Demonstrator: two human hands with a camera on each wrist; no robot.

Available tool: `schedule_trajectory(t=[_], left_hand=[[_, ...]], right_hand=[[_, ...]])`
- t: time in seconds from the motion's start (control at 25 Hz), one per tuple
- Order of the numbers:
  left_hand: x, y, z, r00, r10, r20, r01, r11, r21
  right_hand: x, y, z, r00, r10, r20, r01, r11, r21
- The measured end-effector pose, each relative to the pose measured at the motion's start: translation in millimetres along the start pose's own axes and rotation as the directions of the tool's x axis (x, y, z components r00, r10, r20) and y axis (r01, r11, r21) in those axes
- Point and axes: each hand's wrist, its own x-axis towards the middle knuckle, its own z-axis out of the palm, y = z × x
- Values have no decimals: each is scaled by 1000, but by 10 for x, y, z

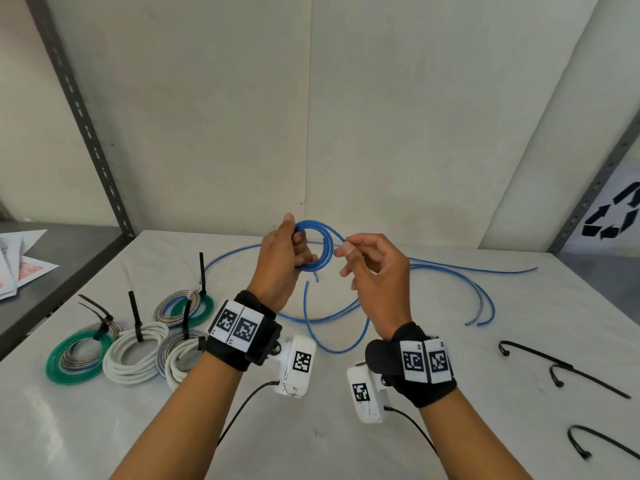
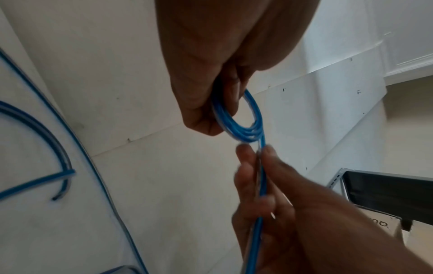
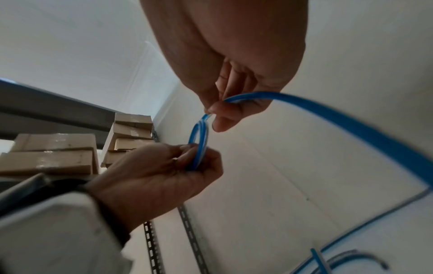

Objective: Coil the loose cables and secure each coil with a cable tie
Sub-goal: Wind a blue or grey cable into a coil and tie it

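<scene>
**Blue cable half coiled above the table**

Blue cable (image 1: 320, 249) is forming a small coil held in the air over the table (image 1: 346, 427), its loose length trailing across the top behind the hands. Left hand (image 1: 280, 258) is gripping the coil, fingers curled through it. Right hand (image 1: 375, 271) is pinching the strand just beside the coil. Tied coils (image 1: 135, 344) are lying at the left; black ties (image 1: 568, 370) are lying at the right.
</scene>
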Motion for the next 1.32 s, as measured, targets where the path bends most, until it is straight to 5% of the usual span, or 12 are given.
schedule_trajectory(t=[0.4, 0.68, 0.84, 1.32], left_hand=[[-42, 14, 84, 998, -68, 11, 69, 980, -187], [-59, 78, -36, 986, -76, 147, 45, 978, 203], [-101, 51, -78, 946, -136, 293, -48, 837, 545], [-90, 60, -181, 933, 16, 360, -202, 851, 485]], right_hand=[[-94, 3, 178, 997, 67, -42, -58, 980, 189], [9, 20, -38, 999, -28, 44, 30, 999, -37], [50, 30, -144, 980, -84, 182, 119, 974, -190], [74, 40, -193, 983, -82, 165, 114, 974, -195]])
